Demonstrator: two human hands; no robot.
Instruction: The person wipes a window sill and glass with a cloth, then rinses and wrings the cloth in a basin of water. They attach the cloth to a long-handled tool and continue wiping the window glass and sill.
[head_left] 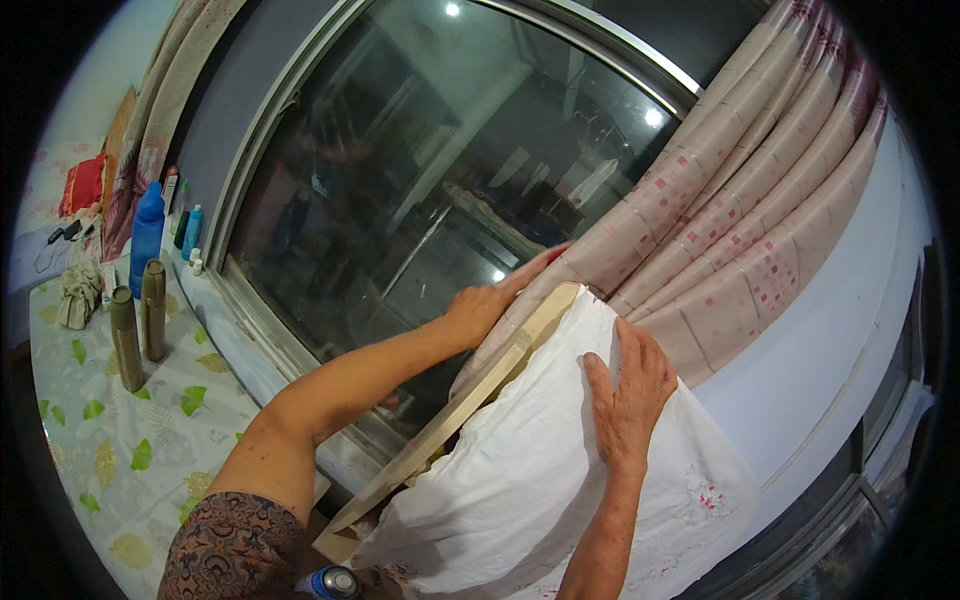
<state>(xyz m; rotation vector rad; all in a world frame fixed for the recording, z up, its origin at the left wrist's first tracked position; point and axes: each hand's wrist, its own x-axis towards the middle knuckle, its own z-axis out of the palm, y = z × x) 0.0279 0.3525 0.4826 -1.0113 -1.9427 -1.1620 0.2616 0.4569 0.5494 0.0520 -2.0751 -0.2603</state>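
Observation:
My left hand [478, 314] reaches up to the window side of a pale pink checked curtain [690, 230] and is closed on its edge; the fingertips are partly hidden by the fabric. Below it, my right hand [634, 388] lies on a white cloth [520, 460] with its fingers stretched out and the thumb apart. The cloth drapes over something with a pale wooden edge [450, 420], which slants from the lower left up to the curtain. What lies under the cloth is hidden. Small red flowers decorate its right part.
A sliding window [430, 180] fills the back. To the left, a leaf-patterned table cover [150, 480] bears two brownish bottles [126, 340], a blue bottle [146, 235] and a crumpled cloth [80, 298]. A can [335, 582] stands at the lower edge, near my left arm.

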